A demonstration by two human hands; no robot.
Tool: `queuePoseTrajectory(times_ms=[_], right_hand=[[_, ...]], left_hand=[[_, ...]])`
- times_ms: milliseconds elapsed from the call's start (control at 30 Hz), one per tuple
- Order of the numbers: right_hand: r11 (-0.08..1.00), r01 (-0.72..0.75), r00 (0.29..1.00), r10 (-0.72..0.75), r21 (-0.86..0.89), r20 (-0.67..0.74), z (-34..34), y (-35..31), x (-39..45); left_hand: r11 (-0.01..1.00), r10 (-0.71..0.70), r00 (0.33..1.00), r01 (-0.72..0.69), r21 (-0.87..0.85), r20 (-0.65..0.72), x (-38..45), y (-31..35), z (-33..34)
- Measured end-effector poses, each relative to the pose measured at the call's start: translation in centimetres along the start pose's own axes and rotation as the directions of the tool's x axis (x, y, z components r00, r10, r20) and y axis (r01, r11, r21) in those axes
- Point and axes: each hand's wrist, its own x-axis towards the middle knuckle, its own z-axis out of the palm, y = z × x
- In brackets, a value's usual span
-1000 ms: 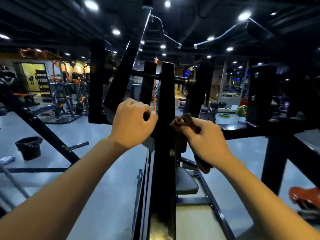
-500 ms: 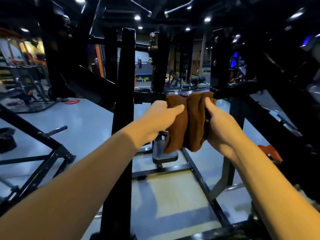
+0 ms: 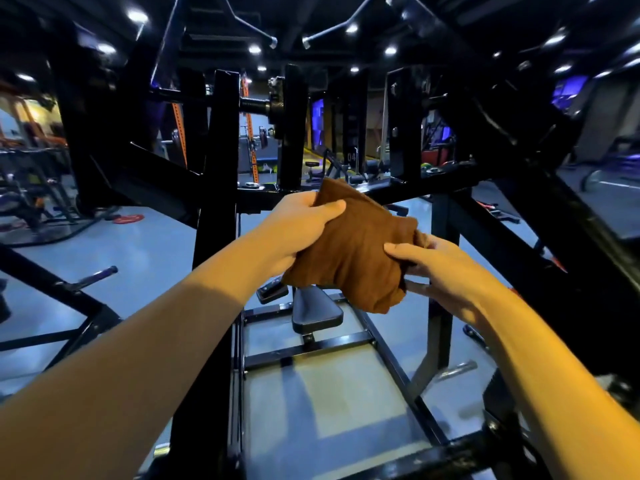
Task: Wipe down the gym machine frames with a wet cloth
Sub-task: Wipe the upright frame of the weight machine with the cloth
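Both hands hold the brown cloth [image 3: 349,247] in mid-air before the black crossbar [image 3: 398,190]: left hand [image 3: 304,223] grasps its top, right hand [image 3: 429,265] its lower edge. Refolding, seemingly; next, press it onto the bar.

The room around me is dim, lit by small round white ceiling spotlights [image 3: 254,49] that flare into soft blobs. Warm light falls on my forearms, turning them orange, while the glossy grey floor [image 3: 149,251] reflects a cool blue sheen. The black steel machine frame [image 3: 218,161] is nearly silhouette, its detail lost. Edges bend with wide-angle distortion, and the far background and right side smear with blur.
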Motion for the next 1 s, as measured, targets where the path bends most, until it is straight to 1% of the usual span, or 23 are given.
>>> queuePoseTrajectory(times_ms=[67, 100, 167, 200, 267, 300, 367, 467, 533, 567, 600, 633, 667, 700, 733, 767, 800, 867, 900, 967, 1000], right_hand=[[0.993, 0.019, 1.000, -0.021, -0.117, -0.014, -0.6, -0.4, 0.1], [0.993, 0.040, 0.999, -0.038, -0.114, 0.022, -0.5, -0.9, 0.2], [0.997, 0.080, 0.987, -0.076, -0.021, 0.142, 0.2, -1.8, 0.4], [0.996, 0.092, 0.980, -0.088, -0.015, 0.181, 0.8, -2.2, 0.3], [0.981, 0.149, 0.967, -0.118, -0.125, 0.225, 1.6, -2.3, 0.4], [0.975, 0.161, 0.966, -0.123, -0.156, 0.229, 1.8, -2.1, 0.6], [0.981, 0.133, 0.973, -0.104, -0.138, 0.204, 1.9, -1.9, 0.7], [0.995, 0.090, 0.980, -0.094, 0.032, 0.176, 1.9, -2.3, 0.6], [0.985, 0.087, 0.984, -0.108, 0.148, 0.139, 1.7, -2.5, 0.9], [0.976, 0.094, 0.986, -0.118, 0.194, 0.115, 1.5, -2.6, 1.0], [0.964, 0.097, 0.988, -0.123, 0.248, 0.091, 1.4, -2.6, 1.2], [0.946, 0.085, 0.992, -0.110, 0.314, 0.062, 1.3, -2.6, 1.3], [0.918, 0.054, 0.996, -0.075, 0.394, 0.039, 1.1, -2.5, 1.4], [0.878, 0.003, 0.999, -0.021, 0.479, 0.032, 1.0, -2.5, 1.4], [0.835, -0.052, 0.998, 0.033, 0.547, 0.046, 0.9, -2.4, 1.3], [0.801, -0.102, 0.995, 0.081, 0.589, 0.063, 0.8, -2.3, 1.2], [0.779, -0.137, 0.991, 0.113, 0.613, 0.077, 0.6, -2.1, 1.1], [0.758, -0.165, 0.986, 0.148, 0.631, 0.080, 0.1, -1.7, 1.1], [0.754, -0.175, 0.984, 0.161, 0.633, 0.081, -0.1, -1.5, 1.1], [0.747, -0.186, 0.981, 0.181, 0.639, 0.073, -0.6, -1.3, 1.1], [0.747, -0.187, 0.980, 0.186, 0.638, 0.069, -0.8, -1.2, 1.1]], left_hand=[[0.994, 0.003, 0.999, -0.008, 0.108, 0.051, -0.1, 0.3, -0.1], [0.985, -0.017, 0.996, 0.001, 0.170, 0.090, -0.1, 0.5, -0.1], [0.956, -0.070, 0.981, 0.014, 0.293, 0.181, -0.3, 0.9, -0.1], [0.941, -0.091, 0.973, 0.013, 0.337, 0.214, -0.5, 1.0, -0.1], [0.921, -0.100, 0.966, 0.000, 0.389, 0.237, -0.5, 1.0, -0.3], [0.919, -0.091, 0.969, -0.006, 0.394, 0.228, -0.5, 0.9, -0.4], [0.919, -0.063, 0.980, -0.017, 0.395, 0.189, -0.5, 0.6, -0.5], [0.884, -0.053, 0.995, 0.010, 0.467, 0.079, -0.4, -0.1, -0.6], [0.870, -0.105, 0.995, 0.088, 0.486, 0.007, -0.5, -0.9, -0.4], [0.894, -0.153, 0.987, 0.163, 0.418, -0.058, -0.5, -1.5, -0.1], [0.923, -0.223, 0.968, 0.248, 0.294, -0.117, -0.6, -2.1, 0.2], [0.935, -0.309, 0.943, 0.325, 0.141, -0.121, -0.6, -2.7, 0.6], [0.921, -0.388, 0.920, 0.389, 0.002, -0.051, -0.7, -3.1, 1.0], [0.892, -0.438, 0.896, 0.444, -0.090, 0.074, -0.6, -3.5, 1.6], [0.869, -0.448, 0.878, 0.472, -0.150, 0.171, -0.4, -4.0, 2.2], [0.860, -0.439, 0.871, 0.478, -0.176, 0.221, -0.3, -4.3, 2.6], [0.863, -0.420, 0.878, 0.465, -0.199, 0.230, 0.0, -4.7, 2.9], [0.868, -0.375, 0.904, 0.420, -0.264, 0.204, 0.6, -5.0, 3.1], [0.855, -0.364, 0.909, 0.412, -0.314, 0.201, 0.6, -5.0, 3.1], [0.822, -0.365, 0.911, 0.412, -0.393, 0.192, 0.8, -5.1, 2.9], [0.807, -0.373, 0.903, 0.429, -0.406, 0.212, 1.0, -5.3, 3.0]])
